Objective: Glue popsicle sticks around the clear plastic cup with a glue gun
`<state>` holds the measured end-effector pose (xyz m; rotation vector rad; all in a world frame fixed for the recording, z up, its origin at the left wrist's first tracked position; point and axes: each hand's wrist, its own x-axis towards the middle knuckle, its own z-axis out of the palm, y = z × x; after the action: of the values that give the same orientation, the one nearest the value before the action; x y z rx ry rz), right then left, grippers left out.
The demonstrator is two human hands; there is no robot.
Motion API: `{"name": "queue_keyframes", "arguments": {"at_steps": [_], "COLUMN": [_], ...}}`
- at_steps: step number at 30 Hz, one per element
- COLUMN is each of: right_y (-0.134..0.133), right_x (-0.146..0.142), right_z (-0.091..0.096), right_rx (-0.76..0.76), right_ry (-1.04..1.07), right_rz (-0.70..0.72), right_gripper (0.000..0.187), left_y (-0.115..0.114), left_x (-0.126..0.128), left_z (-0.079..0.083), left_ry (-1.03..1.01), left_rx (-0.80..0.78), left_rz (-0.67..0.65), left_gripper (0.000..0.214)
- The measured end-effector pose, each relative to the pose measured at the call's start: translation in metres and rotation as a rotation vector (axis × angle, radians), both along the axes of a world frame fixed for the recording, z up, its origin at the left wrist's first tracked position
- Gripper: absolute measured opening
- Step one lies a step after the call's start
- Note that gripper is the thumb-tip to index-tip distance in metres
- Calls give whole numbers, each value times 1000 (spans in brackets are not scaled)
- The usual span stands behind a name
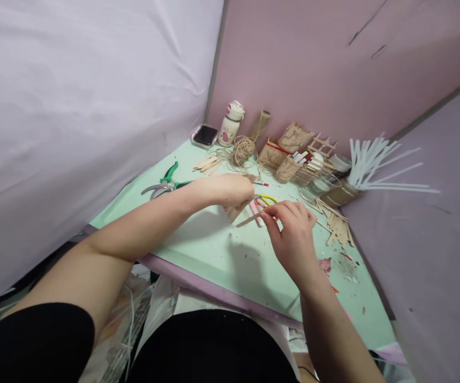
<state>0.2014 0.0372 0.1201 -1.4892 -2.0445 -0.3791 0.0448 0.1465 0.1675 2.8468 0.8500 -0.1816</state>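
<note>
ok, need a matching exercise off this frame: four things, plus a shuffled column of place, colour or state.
1. wooden stick
2. phone
3. shears
4. long rods

A. green handles
B. white, fanned out
C. pinched in the right hand
D. dark screen, left of the bottle

Pairs: 1-C, 2-D, 3-A, 4-B

The left hand [239, 191] mostly hides its grip
</note>
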Motion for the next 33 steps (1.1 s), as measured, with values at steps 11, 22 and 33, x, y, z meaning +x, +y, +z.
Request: {"name": "queue_keyframes", "arguments": {"at_steps": [11, 22, 33], "right_y": [14, 18, 22], "right_x": [8, 9, 8], "right_z": [-21, -27, -33], "right_rx": [-6, -6, 33], "right_ry": [-54, -26, -40], "right_rz": [-15, -28, -27], "right_gripper": [13, 13, 16], "left_y": [-2, -2, 3], "left_x": [12, 11, 11], "left_z": [1, 1, -7], "left_ry": [91, -11, 14], "left_rx": [-99, -156, -101], "left_rz": [-23, 12, -40], "left_gripper": [25, 20, 19]}}
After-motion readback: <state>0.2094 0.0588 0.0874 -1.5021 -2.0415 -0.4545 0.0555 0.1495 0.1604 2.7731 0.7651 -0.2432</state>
